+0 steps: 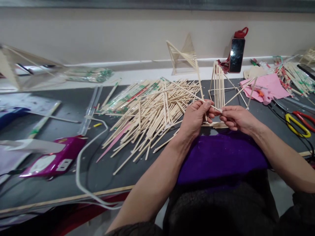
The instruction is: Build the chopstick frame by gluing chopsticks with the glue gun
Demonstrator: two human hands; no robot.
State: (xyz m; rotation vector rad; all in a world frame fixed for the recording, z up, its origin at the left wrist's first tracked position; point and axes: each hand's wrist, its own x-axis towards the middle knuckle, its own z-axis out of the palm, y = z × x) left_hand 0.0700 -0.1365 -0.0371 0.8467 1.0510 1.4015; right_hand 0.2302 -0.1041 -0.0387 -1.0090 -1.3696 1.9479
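Observation:
My left hand point(195, 116) is closed on a slim wooden chopstick point(189, 93) that slants up to the left. At its lower right end, the fingertips of my right hand point(237, 118) pinch the same chopstick, close to my left fingers. Just behind my hands stands a frame built of chopsticks point(218, 85), with a row of near-upright sticks and thin slanting braces to its right. My fingers cover part of its lower side. Left of my hands lies a loose heap of chopsticks point(157, 114), some in clear green-printed wrappers.
A phone point(237, 55) leans upright against a red-capped bottle. Another stick model point(183, 54) stands by the wall. Scissors point(297, 124), a pink glue gun point(264, 96) and pink paper point(273, 86) lie right. A magenta power strip point(56, 155) and white cable point(80, 164) lie left.

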